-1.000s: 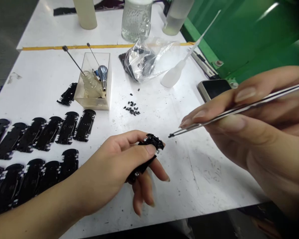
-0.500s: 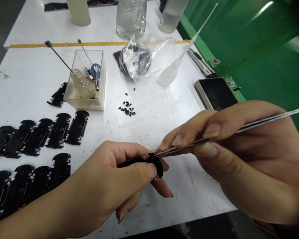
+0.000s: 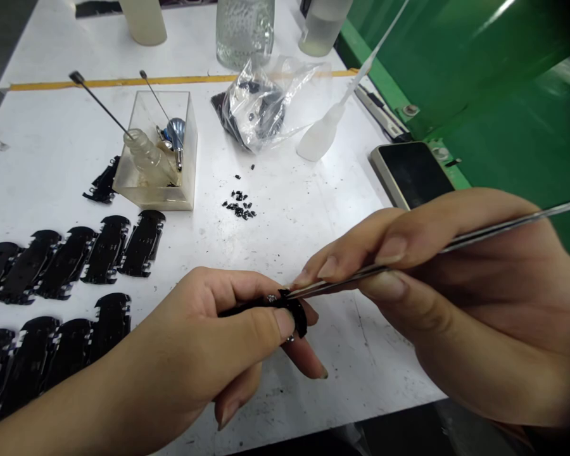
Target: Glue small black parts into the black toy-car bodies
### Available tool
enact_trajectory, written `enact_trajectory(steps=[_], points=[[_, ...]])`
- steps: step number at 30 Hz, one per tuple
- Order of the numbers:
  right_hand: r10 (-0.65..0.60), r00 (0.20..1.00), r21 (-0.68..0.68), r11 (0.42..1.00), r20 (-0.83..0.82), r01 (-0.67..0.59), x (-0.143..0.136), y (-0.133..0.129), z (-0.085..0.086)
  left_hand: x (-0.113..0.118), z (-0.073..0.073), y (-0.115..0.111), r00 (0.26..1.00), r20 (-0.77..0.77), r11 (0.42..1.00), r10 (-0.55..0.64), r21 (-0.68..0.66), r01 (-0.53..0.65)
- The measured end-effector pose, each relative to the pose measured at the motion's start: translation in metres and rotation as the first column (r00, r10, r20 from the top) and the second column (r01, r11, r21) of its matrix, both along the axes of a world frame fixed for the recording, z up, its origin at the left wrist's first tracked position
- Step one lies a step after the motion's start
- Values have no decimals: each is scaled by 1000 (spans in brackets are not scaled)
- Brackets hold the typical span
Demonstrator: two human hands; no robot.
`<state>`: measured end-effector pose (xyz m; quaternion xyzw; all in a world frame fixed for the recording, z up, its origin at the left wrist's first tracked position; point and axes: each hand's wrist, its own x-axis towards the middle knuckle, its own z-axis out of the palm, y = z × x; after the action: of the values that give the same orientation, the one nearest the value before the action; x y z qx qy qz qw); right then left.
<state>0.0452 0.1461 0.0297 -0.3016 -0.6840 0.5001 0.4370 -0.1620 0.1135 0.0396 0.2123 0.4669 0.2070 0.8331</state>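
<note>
My left hand [image 3: 228,335] pinches a black plastic part [image 3: 296,316] between thumb and fingers; much of the part is hidden behind the thumb. Small shiny bits show at its edges. In my right hand [image 3: 422,272] are thin metal tweezers [image 3: 494,235], held between thumb and forefinger. Their tips touch the upper edge of the black part, beside my left thumb. Whether a tiny piece sits between the tips, I cannot tell. Beyond my hands lies a loose group of tiny black pieces [image 3: 240,208] on the white table [image 3: 209,244].
Rows of flat black parts [image 3: 105,250] lie at the left. A clear box [image 3: 190,190] holds a small bottle. Behind are a plastic bag [image 3: 261,111], a white dropper bottle [image 3: 319,133] and a glass jar [image 3: 244,35]. A phone [image 3: 411,174] rests by the green panel [image 3: 503,107].
The view has shifted a little, so the table items appear slightly further left. Both hands keep their grips, and the tweezer tips remain at the same edge of the black part.
</note>
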Motion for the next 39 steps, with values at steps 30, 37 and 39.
enact_trajectory(steps=[30, 37, 39], points=[[-33, 994, -162, 987, -102, 16, 0, 3, 0, -2, -1, -1, 1000, -21, 998, -11, 65, 13], [19, 993, -140, 989, -115, -35, 2, 1, -1, -4, -1, -1, 999, -46, 994, -18, 108, 23], [27, 992, -132, 990, -124, -44, 2, 2, -3, -4, -2, 0, 998, -61, 993, -20, 117, 27]])
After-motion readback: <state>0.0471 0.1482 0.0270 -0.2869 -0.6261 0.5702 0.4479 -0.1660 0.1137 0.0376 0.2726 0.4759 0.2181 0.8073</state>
